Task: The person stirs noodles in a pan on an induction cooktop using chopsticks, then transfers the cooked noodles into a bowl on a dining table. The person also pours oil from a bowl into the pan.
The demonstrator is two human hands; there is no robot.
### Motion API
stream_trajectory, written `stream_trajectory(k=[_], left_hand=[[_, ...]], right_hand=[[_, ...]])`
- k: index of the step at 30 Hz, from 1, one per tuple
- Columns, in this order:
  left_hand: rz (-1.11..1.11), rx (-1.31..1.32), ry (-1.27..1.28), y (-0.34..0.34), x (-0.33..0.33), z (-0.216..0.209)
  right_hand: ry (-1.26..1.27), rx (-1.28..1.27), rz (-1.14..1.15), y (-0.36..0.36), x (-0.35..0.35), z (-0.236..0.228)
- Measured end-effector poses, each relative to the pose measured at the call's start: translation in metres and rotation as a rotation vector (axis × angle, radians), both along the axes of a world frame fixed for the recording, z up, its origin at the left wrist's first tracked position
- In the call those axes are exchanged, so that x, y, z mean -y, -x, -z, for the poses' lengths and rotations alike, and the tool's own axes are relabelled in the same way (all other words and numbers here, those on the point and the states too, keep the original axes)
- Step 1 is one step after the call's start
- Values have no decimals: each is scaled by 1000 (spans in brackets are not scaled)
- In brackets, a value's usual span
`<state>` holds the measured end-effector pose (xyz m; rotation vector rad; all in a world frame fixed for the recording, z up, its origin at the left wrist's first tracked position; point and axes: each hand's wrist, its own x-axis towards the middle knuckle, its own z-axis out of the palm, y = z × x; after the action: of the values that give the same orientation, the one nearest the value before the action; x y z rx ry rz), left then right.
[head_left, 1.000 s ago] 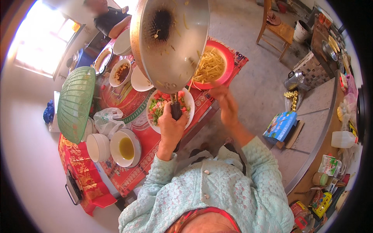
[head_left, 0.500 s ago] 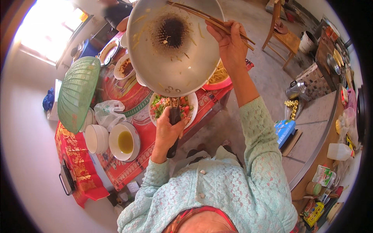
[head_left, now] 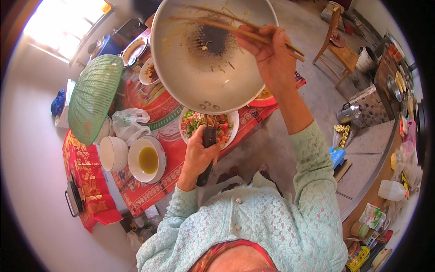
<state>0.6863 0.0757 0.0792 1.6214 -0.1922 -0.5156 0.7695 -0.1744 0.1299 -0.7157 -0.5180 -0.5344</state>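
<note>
I find the left hand [head_left: 199, 156] clamped around the dark handle [head_left: 207, 149] of a large metal wok [head_left: 210, 54], which is raised and tipped so its open bowl faces the camera. The handle's long axis runs from the fist up and away to the wok's near rim, where rivets show; the bowl therefore lies above and beyond this hand, over the table. The right hand [head_left: 271, 56] is closed on a pair of wooden chopsticks [head_left: 226, 27], held at the wok's right rim. The chopsticks lie nearly level, their long axis running left from the fingers across the bowl, tips near the upper left wall. I judge the right hand the nearer one to the wok's interior; the left touches only the handle.

Inside the wok I note a dark scorched centre and a few stray noodle strands stuck to the wall.

Under the wok sits a plate of chopped salad [head_left: 195, 122], partly covered by the rim, and a red dish of noodles [head_left: 265, 97] shows just beside the right edge. On the red tablecloth [head_left: 90, 190] to the left stand a bowl of yellow liquid [head_left: 147, 159], stacked white bowls [head_left: 112, 153] and a green mesh food cover [head_left: 93, 97]
</note>
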Motion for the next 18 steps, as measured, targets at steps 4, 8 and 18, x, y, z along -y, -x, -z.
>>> stream_trajectory(k=[4,8,18], left_hand=[[37,2,34,2,0,-6],[54,-16,57,4,-3,-5],[66,-26,120,1,5,-3]], right_hand=[[97,-82,-4,3,-6,16],[110,-127,235,2,9,23],[122,-231,300,19,-6,29]])
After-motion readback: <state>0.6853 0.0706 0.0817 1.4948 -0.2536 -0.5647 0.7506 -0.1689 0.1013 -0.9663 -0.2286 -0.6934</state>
